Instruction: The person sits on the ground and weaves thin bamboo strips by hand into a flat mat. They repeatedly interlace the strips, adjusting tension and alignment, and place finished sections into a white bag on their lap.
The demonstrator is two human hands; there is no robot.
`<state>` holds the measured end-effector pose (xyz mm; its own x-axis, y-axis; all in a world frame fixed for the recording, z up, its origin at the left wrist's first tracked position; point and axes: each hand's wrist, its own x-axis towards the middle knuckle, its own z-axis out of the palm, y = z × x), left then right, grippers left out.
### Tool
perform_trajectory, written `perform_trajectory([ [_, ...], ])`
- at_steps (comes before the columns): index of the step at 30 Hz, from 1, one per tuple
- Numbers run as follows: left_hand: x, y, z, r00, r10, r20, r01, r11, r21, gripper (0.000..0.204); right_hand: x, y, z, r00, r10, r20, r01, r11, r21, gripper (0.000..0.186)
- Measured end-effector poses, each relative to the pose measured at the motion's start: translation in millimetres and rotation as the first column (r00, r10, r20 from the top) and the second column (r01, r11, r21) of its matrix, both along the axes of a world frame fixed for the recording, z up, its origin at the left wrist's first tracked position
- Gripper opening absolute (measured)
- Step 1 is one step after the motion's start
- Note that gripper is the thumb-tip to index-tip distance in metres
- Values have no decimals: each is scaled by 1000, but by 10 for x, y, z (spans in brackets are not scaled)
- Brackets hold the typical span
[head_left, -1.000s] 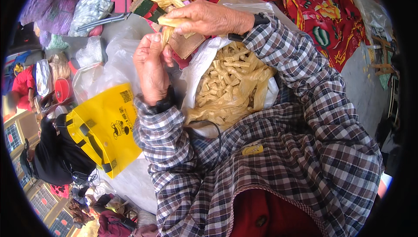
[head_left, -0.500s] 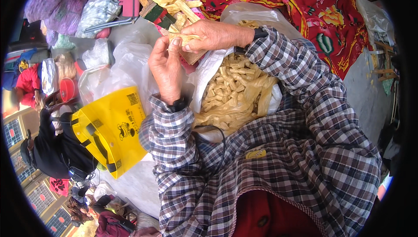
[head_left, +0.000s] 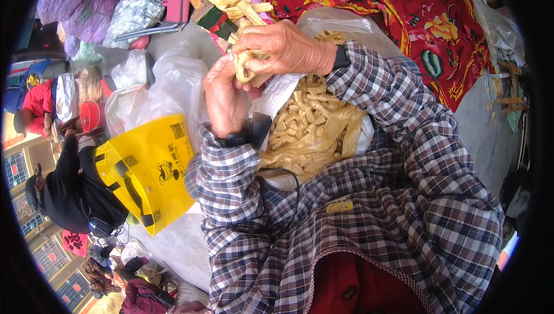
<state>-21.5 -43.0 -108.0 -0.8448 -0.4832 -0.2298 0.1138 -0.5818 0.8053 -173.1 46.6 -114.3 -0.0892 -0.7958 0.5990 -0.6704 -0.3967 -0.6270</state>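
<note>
Between my two hands is a pale yellow strip (head_left: 241, 70), bent into a loop; it looks like tofu skin. My right hand (head_left: 284, 48) is closed on it from the right, knuckles upward. My left hand (head_left: 224, 97) pinches the loop from the left, its thumb and fingertips against it. Just beyond them, more loose strips (head_left: 251, 14) are heaped on a small wooden board. Below my hands, close to my lap, a white plastic sack holds many short folded or knotted yellow pieces (head_left: 309, 115).
A yellow carrier bag (head_left: 153, 178) and crumpled clear plastic (head_left: 173, 86) lie at the left. Across the far right spreads a red flowered cloth (head_left: 398, 19). Purple mesh sacks (head_left: 86, 8) and a folding chair (head_left: 176, 2) stand far left. Other people, one in black (head_left: 81, 187), are at the left.
The strip, held flatter between the fingers before, is now curled into a loop. My right hand has lifted and turned slightly; my left hand has shifted a little toward the right.
</note>
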Motion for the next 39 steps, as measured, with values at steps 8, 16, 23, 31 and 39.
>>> perform_trajectory([
  [8,-53,39,52,988,129,80,-101,953,-286,31,-98,14,6,986,-2,164,-37,972,232,13],
  [16,-69,115,8,945,327,-29,-170,412,-895,28,-86,43,27,547,87,833,-517,817,255,22],
  [23,-46,98,69,919,393,40,-206,562,-801,7,-160,33,26,379,65,923,-582,792,183,25],
  [31,4,129,254,954,157,255,-10,867,-498,20,23,-113,-68,803,90,589,-182,978,99,32],
  [39,-51,451,278,995,15,99,23,930,-366,22,-180,-98,-48,560,-181,809,-61,964,258,30],
])
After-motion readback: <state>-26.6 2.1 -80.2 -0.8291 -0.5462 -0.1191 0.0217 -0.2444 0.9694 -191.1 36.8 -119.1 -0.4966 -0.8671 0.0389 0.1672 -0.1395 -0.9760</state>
